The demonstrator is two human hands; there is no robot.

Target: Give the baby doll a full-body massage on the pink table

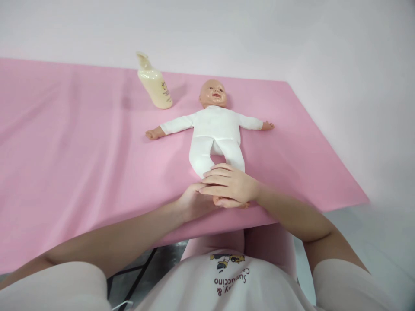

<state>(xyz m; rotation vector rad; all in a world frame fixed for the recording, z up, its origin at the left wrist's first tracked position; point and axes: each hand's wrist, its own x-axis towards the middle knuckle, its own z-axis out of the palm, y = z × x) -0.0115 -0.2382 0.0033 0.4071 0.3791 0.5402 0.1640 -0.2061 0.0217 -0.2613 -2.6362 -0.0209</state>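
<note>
So, pink sheet (81,142) covers the table, biggest thing in view; baby doll (215,129) lies face up on it near the far right part, arms spread, white suit, feet toward the person. Both hands meet at the doll's feet: right hand (231,185) lies on top, fingers curled over the lower legs and foot, closed on the doll; left hand (194,201) sits under it, mostly hidden, so whether it grips I cannot tell. Judgement: for this foot hold, keep pressure light and even, support from below with the left, don't drag the doll toward the table edge, which is just beside the feet. Lotion bottle (154,84) stands tilted-looking, well apart, beyond the doll's arm. Count: one sheet, one doll, two hands, one bottle
</note>
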